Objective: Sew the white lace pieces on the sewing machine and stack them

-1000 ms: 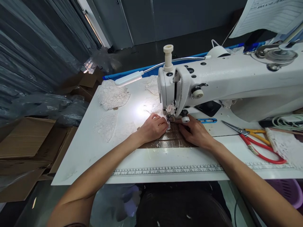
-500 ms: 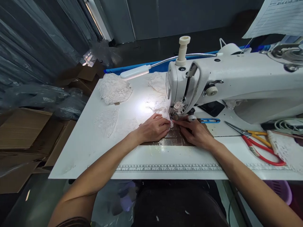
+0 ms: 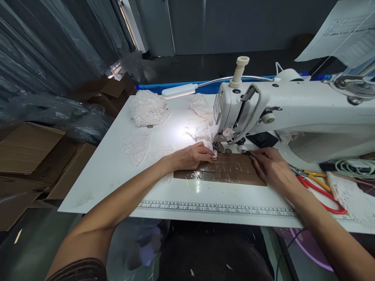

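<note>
My left hand (image 3: 191, 156) lies on the white table (image 3: 102, 175), fingers pinched on a small piece of white lace (image 3: 202, 132) right at the needle of the white sewing machine (image 3: 293, 105). My right hand (image 3: 271, 168) rests to the right of the needle on the brown taped patch (image 3: 225, 169). Its fingers are curled over the blue thread snips (image 3: 250, 155), of which only a dark tip shows.
A lace pile (image 3: 148, 107) and a flat lace piece (image 3: 136, 144) lie at the left under the gooseneck lamp (image 3: 178, 90). Red and yellow scissors (image 3: 319, 185), more lace (image 3: 348, 195) and cables (image 3: 354, 168) are at the right. Cardboard boxes (image 3: 26, 144) stand left of the table.
My right hand has left the needle area and moved right onto the blue snips. My left hand stays at the needle with the lace. The view has shifted left.
</note>
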A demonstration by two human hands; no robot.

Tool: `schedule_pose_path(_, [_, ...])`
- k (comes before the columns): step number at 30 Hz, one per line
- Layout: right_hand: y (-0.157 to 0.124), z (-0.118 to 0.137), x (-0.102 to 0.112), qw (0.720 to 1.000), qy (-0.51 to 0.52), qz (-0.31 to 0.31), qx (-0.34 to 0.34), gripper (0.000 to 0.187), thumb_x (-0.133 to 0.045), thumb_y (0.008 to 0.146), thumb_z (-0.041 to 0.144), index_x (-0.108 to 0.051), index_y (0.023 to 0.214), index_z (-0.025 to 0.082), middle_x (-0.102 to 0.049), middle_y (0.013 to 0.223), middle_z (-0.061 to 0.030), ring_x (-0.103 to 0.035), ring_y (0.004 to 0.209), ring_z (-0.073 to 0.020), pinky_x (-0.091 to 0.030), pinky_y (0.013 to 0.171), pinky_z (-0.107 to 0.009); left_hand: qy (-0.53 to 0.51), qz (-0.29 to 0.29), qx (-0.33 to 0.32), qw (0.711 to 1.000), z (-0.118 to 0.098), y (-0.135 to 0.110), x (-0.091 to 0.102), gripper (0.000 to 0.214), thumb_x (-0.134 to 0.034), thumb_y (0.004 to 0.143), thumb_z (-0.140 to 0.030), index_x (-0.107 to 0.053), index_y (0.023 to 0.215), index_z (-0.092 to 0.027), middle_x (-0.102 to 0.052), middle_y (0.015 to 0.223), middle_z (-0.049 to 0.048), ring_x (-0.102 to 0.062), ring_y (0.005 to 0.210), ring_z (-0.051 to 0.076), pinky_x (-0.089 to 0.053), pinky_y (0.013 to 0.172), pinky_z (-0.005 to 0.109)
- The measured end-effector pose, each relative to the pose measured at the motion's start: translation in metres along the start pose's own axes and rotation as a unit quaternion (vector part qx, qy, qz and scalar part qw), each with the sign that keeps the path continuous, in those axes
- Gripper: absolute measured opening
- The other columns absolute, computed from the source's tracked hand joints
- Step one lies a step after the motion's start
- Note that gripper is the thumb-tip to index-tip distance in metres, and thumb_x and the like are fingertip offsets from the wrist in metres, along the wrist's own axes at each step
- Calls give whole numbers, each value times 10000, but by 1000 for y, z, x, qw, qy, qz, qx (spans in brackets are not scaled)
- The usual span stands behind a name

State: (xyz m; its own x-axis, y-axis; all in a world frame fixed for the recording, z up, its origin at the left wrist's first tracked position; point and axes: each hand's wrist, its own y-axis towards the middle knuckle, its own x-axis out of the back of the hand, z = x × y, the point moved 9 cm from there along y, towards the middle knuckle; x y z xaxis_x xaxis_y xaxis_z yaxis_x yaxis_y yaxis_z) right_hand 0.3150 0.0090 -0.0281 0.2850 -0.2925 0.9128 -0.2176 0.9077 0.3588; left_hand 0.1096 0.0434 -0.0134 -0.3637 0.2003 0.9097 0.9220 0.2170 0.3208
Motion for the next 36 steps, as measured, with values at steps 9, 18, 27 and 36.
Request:
schedule_pose_path(9, [-14, 40, -12, 970, 213, 61, -96, 237, -393, 970, 457, -432, 980, 223, -636, 731, -41, -598, 575, -194, -454, 516, -302, -175, -141, 240, 944, 37, 2, 5, 134, -690, 826, -267, -644, 874, -150, -700, 832, 36, -641, 755, 135, -532, 701, 288])
schedule_pose_path(18, [29, 85, -28, 996, 29, 81, -6, 460, -195, 1018, 404, -574, 882, 182, -679, 728, -82, -592, 576, -196, -300, 512, -300, -424, -126, 325, 836, 63, -9, -16, 354, -736, 806, -290, -522, 1051, -153, -723, 881, 52, -690, 839, 157, -523, 773, 296])
schedule_pose_path(27, [49, 83, -39, 994, -93, 51, -28, 490, -220, 1013, 460, -613, 957, 173, -690, 719, -82, -595, 540, -202, -185, 464, -292, -458, -151, 350, 803, 78, -12, -22, 411, -728, 779, -144, -489, 1113, -137, -705, 774, 30, -684, 745, 139, -533, 728, 286])
schedule_pose_path(36, [56, 87, -36, 998, -56, 22, -10, 413, -295, 996, 441, -629, 991, 199, -675, 830, -129, -622, 703, -258, -318, 492, -302, -448, -150, 336, 815, 77, -11, -21, 424, -686, 799, -126, -475, 1167, -122, -689, 766, 25, -665, 696, 115, -527, 655, 247])
